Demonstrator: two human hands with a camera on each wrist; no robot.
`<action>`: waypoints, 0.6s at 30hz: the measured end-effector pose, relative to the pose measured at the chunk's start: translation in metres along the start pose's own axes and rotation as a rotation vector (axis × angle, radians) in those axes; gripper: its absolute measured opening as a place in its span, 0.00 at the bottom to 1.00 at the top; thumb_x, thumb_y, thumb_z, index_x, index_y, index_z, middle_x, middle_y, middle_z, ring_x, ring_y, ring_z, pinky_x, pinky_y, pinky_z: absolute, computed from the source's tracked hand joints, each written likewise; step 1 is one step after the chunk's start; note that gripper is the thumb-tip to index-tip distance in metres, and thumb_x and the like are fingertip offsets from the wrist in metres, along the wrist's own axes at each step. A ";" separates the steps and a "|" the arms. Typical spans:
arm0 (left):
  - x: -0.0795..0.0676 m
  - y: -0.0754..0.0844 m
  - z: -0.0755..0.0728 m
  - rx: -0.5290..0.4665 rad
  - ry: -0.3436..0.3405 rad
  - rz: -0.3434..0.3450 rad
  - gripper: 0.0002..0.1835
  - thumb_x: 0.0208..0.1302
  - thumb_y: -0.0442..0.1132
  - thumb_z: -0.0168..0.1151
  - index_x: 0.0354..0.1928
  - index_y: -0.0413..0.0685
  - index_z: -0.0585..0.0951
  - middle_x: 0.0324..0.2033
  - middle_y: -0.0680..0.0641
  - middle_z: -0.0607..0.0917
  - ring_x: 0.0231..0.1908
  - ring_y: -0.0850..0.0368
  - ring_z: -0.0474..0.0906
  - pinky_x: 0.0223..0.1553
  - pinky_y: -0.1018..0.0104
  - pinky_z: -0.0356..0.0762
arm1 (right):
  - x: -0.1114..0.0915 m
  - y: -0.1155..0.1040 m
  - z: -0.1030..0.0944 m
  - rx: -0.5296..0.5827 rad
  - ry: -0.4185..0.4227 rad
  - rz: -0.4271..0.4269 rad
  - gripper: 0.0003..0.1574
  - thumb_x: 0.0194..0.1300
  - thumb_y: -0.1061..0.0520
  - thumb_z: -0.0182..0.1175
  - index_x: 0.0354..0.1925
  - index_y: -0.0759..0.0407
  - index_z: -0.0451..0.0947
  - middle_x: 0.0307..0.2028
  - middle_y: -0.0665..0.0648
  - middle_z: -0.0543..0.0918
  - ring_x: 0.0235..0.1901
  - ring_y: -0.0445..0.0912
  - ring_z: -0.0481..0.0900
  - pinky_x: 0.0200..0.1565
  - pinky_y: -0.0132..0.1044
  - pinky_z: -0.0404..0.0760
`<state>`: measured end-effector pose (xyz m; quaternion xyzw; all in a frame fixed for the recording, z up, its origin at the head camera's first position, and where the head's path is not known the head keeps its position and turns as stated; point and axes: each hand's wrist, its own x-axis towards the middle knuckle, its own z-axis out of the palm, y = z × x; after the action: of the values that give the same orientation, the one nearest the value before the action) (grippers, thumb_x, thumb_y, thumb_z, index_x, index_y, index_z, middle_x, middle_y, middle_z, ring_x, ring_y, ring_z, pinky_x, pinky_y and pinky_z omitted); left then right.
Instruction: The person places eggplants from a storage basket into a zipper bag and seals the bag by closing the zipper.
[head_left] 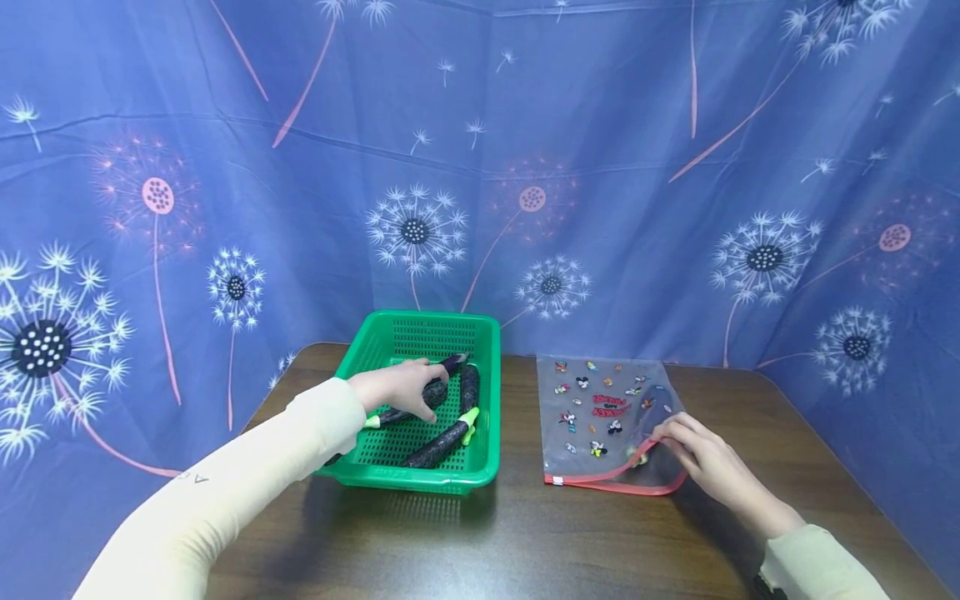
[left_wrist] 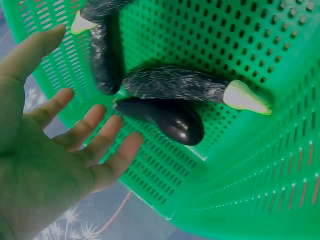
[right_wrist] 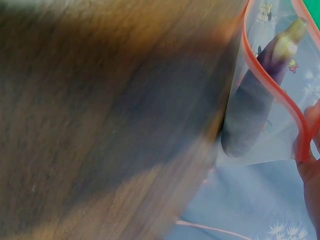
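- Eggplants (left_wrist: 175, 84), four in sight, lie in a green basket (head_left: 491, 400) at 7 o'clock on the wooden bench (head_left: 540, 546); three look dark and streaked, while the glossy eggplant (left_wrist: 182, 125) is smooth.
- Left grip (head_left: 401, 388) hangs over the basket, palm down, thumb and fingers spread apart and holding nothing; whether a fingertip touches an eggplant, I cannot tell.
- Clear bag (head_left: 585, 425), printed with cartoon figures, lies at 3 o'clock from the basket. Its mouth, edged by a red band (head_left: 637, 490), faces 6 o'clock.
- Right grip (head_left: 701, 460) pinches that band at the bag's 4 o'clock corner, lifting the edge so the mouth gapes.
- Bagged eggplant (right_wrist: 250, 112) lies inside, its pale stalk end pointing to 1 o'clock in the right wrist view.
- Each eggplant is probably fairly light and firm, with slight give; the glossy skin may slip and bruise. The thick middle looks the best hold, thumb opposite fingers; the stalk end seems stiffer.
- The bag looks limp and nearly weightless, best held by its band.
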<state>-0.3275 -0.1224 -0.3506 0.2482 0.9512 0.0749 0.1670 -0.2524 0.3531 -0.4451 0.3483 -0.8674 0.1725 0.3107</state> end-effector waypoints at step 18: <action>0.001 0.006 0.015 -0.008 -0.306 -0.161 0.36 0.48 0.57 0.71 0.61 0.64 0.70 0.58 0.51 0.72 0.48 0.56 0.75 0.40 0.55 0.79 | 0.002 0.001 0.002 0.032 -0.002 -0.004 0.17 0.52 0.72 0.64 0.35 0.52 0.79 0.36 0.44 0.78 0.37 0.34 0.74 0.43 0.22 0.67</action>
<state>-0.3206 -0.1154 -0.3633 0.1790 0.9312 0.0262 0.3164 -0.2551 0.3519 -0.4459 0.3549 -0.8643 0.1852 0.3044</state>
